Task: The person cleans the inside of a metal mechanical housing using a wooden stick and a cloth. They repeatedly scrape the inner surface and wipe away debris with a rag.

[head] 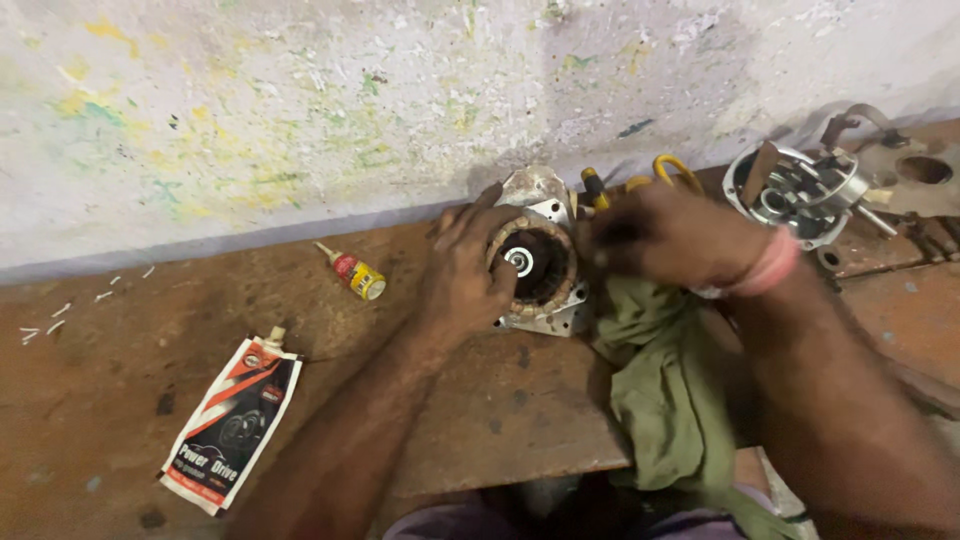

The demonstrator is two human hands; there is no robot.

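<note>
A metal motor housing [540,262] with a round copper-coloured winding and a shiny centre bearing sits on the brown workbench [480,400] by the wall. My left hand [462,275] grips its left side. My right hand [670,238] is closed against its right rim, wearing a pink band at the wrist; what it holds is blurred. A yellow-handled tool [672,170] sticks up behind that hand.
A green rag [665,380] hangs over the bench edge under my right arm. A small yellow glue bottle [355,273] and a flat squeeze pouch [235,415] lie to the left. Another metal motor part [805,190] sits at the right. The paint-spattered wall [300,120] stands behind.
</note>
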